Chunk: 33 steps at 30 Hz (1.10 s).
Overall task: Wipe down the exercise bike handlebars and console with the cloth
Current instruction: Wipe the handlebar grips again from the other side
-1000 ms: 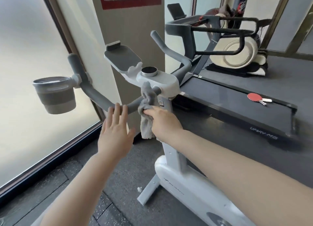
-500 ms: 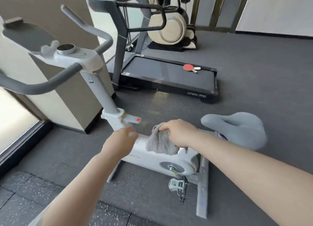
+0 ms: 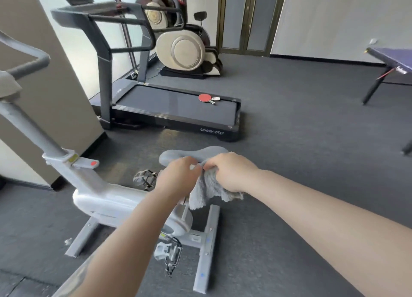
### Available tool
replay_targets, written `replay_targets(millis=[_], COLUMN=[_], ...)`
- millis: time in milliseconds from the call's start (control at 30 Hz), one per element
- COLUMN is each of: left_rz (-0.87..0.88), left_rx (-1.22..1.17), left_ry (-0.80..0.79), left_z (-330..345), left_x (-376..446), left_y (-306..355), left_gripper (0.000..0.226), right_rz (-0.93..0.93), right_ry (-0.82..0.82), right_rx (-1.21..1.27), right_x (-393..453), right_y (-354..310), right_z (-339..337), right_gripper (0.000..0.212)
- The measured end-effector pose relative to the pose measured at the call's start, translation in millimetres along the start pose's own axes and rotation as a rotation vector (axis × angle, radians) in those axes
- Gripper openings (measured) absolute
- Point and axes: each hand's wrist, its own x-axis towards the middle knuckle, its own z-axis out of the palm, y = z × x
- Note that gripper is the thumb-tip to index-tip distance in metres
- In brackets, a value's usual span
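Open grey floor [image 3: 301,129] far and right, treadmill [image 3: 174,109] far left, white exercise bike [image 3: 107,201] near left, grey cloth [image 3: 207,189] above its saddle [image 3: 189,155], pinched by left hand [image 3: 178,178] and right hand [image 3: 231,172].

A dark grey carpeted floor [image 3: 301,140] carries a white exercise bike [image 3: 107,201] at seven o'clock, a black treadmill [image 3: 169,109] at eleven, and a beige massage chair [image 3: 185,51] at twelve.
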Motion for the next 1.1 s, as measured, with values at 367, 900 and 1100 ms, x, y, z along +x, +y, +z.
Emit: replay_targets(millis=[367, 900, 1100], left_rz=[-0.049, -0.214, -0.343], left_rx=[-0.008, -0.031, -0.003], left_ry=[0.108, 0.244, 0.344], left_z=[59.0, 49.4, 36.5], left_x=[78.0, 330.8, 423.2], left_y=[114.3, 179.1, 172.9], left_gripper=[0.028, 0.03, 0.03], right_rz=[-0.07, -0.214, -0.412], right_ry=[0.008, -0.039, -0.054], right_rx=[0.034, -0.021, -0.032], right_x=[38.0, 298.4, 416.9], right_y=[138.9, 242.9, 242.9], right_z=[-69.6, -171.2, -206.5], right_gripper=[0.062, 0.062, 0.056])
